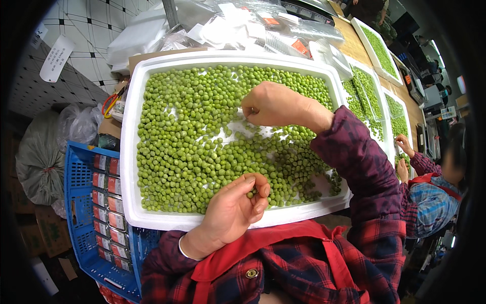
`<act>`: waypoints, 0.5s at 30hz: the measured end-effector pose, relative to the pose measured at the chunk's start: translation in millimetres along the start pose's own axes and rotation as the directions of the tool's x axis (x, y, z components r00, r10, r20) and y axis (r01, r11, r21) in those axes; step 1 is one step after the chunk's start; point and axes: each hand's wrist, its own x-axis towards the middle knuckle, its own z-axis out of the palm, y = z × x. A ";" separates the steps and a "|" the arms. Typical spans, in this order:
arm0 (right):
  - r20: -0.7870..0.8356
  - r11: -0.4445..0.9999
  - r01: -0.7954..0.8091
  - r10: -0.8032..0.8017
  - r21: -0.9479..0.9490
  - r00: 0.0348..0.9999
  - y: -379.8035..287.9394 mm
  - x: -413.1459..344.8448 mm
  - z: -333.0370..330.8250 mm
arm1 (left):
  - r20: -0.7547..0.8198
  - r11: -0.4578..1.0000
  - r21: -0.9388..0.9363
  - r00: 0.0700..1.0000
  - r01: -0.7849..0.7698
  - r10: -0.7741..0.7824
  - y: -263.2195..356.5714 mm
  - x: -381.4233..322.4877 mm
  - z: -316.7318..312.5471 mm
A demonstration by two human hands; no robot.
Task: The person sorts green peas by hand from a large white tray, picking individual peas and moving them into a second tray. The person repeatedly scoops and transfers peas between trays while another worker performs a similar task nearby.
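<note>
A white foam tray [131, 163] full of loose green peas [182, 152] lies before me, with its white bottom showing in patches around the middle. My left hand [237, 209] is palm up over the tray's near edge, fingers curled; a few peas show at its fingertips, but I cannot tell whether they are held or lie behind. Over the far middle of the peas, my right hand [269, 104] is bent down with thumb and forefinger close together; what is between them is hidden. Darker peas [298, 157] gather below my right wrist.
A blue plastic crate [79, 228] with labelled packs [115, 220] stands at the left. Clear plastic containers [277, 41] are piled beyond the tray. More pea trays [379, 57] line the wooden table at the right, where a co-worker [433, 197] works. Red-and-yellow-handled scissors [110, 104] lie at the upper left.
</note>
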 end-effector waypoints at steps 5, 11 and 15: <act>-0.059 0.972 -0.031 0.046 0.234 0.997 -3.5 -1.9 -8.7 | -0.001 0.999 -0.016 0.999 -0.038 0.038 -0.4 0.1 -1.3; 0.117 0.825 -0.227 0.195 0.518 0.974 -30.4 -22.1 -26.2 | -0.039 0.996 -0.054 0.997 -0.066 0.064 0.2 1.6 1.1; 0.251 0.728 -0.096 -0.107 0.679 0.962 -62.8 -40.5 -22.6 | -0.159 0.988 -0.110 0.983 -0.109 0.091 -0.5 1.6 3.8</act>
